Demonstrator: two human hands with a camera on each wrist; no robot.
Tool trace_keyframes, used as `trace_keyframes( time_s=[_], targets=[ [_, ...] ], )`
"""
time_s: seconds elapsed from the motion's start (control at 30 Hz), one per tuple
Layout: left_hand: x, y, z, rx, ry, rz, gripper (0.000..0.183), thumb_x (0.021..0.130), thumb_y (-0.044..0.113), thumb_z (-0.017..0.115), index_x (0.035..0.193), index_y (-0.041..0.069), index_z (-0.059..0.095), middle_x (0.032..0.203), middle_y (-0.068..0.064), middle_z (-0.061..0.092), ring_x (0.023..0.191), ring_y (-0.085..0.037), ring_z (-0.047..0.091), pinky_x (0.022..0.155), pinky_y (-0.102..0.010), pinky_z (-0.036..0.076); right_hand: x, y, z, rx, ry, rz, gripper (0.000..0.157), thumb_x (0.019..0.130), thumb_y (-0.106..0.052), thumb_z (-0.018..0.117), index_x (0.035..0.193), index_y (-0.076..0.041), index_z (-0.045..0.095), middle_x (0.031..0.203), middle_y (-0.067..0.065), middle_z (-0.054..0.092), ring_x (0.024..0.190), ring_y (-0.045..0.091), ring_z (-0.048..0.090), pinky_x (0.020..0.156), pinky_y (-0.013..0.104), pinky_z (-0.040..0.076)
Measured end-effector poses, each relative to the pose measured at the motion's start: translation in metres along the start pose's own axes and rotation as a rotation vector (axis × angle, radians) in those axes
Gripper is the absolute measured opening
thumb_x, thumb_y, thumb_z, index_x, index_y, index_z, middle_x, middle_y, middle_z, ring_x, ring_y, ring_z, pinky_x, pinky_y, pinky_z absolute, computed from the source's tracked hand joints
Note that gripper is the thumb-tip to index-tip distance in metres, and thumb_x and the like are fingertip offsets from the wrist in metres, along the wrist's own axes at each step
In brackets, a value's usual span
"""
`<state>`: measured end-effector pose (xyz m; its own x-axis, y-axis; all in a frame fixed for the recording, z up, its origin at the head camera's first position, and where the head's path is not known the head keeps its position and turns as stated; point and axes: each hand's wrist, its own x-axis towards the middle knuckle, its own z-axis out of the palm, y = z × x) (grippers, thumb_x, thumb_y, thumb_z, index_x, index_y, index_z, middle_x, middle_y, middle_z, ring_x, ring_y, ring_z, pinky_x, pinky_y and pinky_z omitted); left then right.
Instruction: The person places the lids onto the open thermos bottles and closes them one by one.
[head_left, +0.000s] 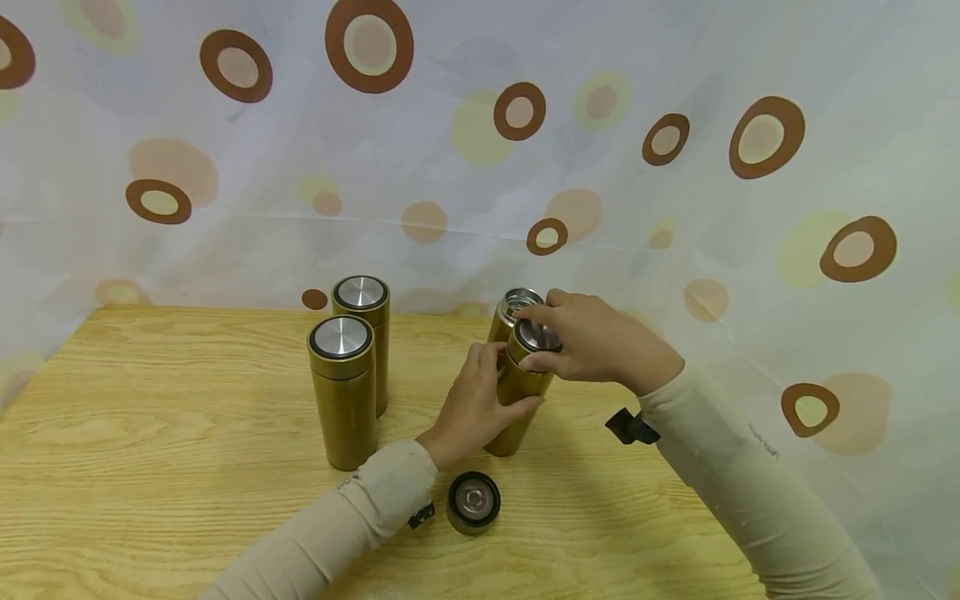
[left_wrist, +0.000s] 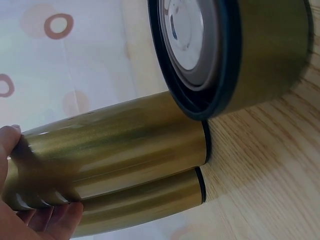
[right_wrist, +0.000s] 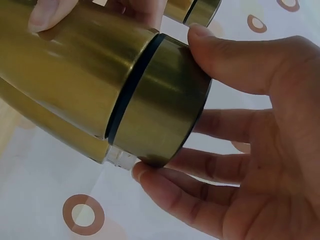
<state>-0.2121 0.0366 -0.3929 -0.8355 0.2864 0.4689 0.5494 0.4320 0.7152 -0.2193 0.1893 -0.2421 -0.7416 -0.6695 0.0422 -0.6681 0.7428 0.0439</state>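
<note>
gold flask [head_left: 523, 383] stood, in the head view, right of centre on the worktop [head_left: 187, 442], between a person's two hands. the left hand [head_left: 476, 408] was curled round its body, thumb in front, while the fingers of the right hand [head_left: 600, 337], bent and parted to the width of the cap [head_left: 542, 335], pinched that cap at its rim. its long axis ran upright or nearly so, cap end up. close behind it, partly hidden by it and by the right hand, stood an open flask [head_left: 498, 327] with a bare steel neck. a loose cap [head_left: 473, 503] lay inside up near the left sleeve [head_left: 337, 525]. well to the left stood a front capped flask [head_left: 345, 417] and a rear capped flask [head_left: 381, 342], the first overlapping the second. a spotted cloth [head_left: 442, 167] hung behind the worktop.

in the left wrist view, the left fingers and thumb gripped the flask from opposite sides; its axis lay across the frame, base toward the right. the open flask ran alongside it, and the loose cap loomed in the foreground, blocking part of the scene.

in the right wrist view, the right thumb and fingers held the cap's edge, the palm apart from its top. the cap pointed to the lower right, with a dark band between it and the body.
</note>
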Motion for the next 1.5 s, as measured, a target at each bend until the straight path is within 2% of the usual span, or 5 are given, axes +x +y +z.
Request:
trace_keyframes(
  time_s=[0.37,0.7,0.87,1.13,1.5],
  targets=[
    [-0.001,-0.002,0.001,0.018,0.011,0.012,0.07,0.084,0.041,0.073,0.133,0.005,0.039,0.115,-0.009,0.042,0.103,-0.019,0.053,0.088,-0.033,0.051,0.004,-0.018,0.005,-0.052,0.015,0.238,0.047,0.086,-0.048,0.068,0.093,-0.002,0.062,0.076,0.008,0.051,0.06,0.021,0.05,0.051,0.03,0.04],
    [0.0,-0.002,0.002,0.055,0.031,0.053,0.066,0.083,0.04,0.074,0.129,0.007,0.039,0.103,-0.006,0.039,0.091,-0.015,0.048,0.079,-0.028,0.049,0.015,-0.03,0.012,-0.087,0.153,0.37,0.059,0.082,-0.055,0.068,0.053,-0.012,0.04,0.048,-0.002,0.033,0.04,0.015,0.037,0.036,0.025,0.03],
    [0.0,-0.002,0.001,0.07,0.037,0.061,0.068,0.083,0.039,0.074,0.129,0.005,0.039,0.101,-0.006,0.039,0.089,-0.015,0.047,0.076,-0.027,0.048,0.022,-0.031,0.015,-0.11,0.149,0.483,0.063,0.082,-0.059,0.064,0.048,-0.014,0.037,0.046,-0.002,0.029,0.038,0.015,0.036,0.034,0.025,0.028],
    [0.0,-0.002,0.002,0.063,0.022,0.059,0.066,0.083,0.038,0.075,0.127,0.002,0.04,0.103,-0.008,0.041,0.092,-0.017,0.049,0.079,-0.028,0.049,0.028,-0.035,0.011,-0.133,0.003,0.612,0.063,0.086,-0.063,0.054,0.051,-0.012,0.048,0.049,0.001,0.039,0.043,0.02,0.048,0.035,0.026,0.036],
    [0.001,-0.002,0.001,0.052,0.016,0.064,0.068,0.083,0.037,0.075,0.129,0.003,0.039,0.106,-0.008,0.041,0.098,-0.018,0.051,0.084,-0.029,0.049,0.03,-0.036,0.011,-0.126,0.006,0.617,0.062,0.089,-0.061,0.051,0.054,-0.009,0.053,0.054,0.006,0.049,0.047,0.024,0.053,0.037,0.031,0.043]
  ],
)
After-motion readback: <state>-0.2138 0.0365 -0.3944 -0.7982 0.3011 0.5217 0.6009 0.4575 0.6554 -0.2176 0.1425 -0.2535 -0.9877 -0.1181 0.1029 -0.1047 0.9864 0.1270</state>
